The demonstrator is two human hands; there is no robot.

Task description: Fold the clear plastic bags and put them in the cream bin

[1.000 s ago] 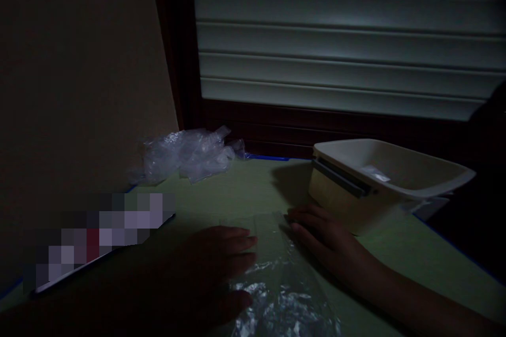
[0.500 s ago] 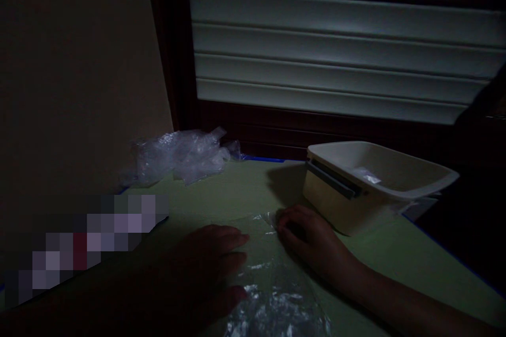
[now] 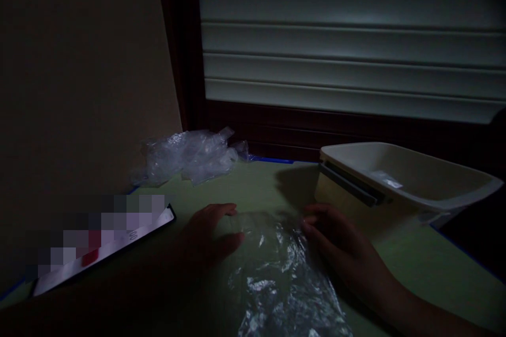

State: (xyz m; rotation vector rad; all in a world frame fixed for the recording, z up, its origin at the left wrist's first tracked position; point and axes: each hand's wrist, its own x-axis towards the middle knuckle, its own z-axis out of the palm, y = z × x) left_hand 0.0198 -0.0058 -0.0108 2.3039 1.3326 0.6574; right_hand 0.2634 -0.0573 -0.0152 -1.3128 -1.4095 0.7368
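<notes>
A clear plastic bag (image 3: 276, 284) lies spread and wrinkled on the pale green tabletop (image 3: 256, 184), its lower end running out of the picture. At its upper right corner, the thumb and fingertips of my right hand (image 3: 342, 242) are closed on the film. My left hand (image 3: 213, 231) rests by the upper left edge, thumb and fingers apart; in the dim light I cannot tell whether its fingertips touch the film.
Behind my right hand stands a cream plastic bin (image 3: 348, 205) with a grey handle and a small clear packet (image 3: 389, 179) inside. Crumpled clear plastic (image 3: 190, 155) is heaped at the back left. A phone-like lit screen (image 3: 114, 247), partly pixelated, lies to the left.
The view has shifted slightly left. My left hand has gone from spread fingers beside the bag to a curved shape near its upper left edge. My right hand still grips the corner.
</notes>
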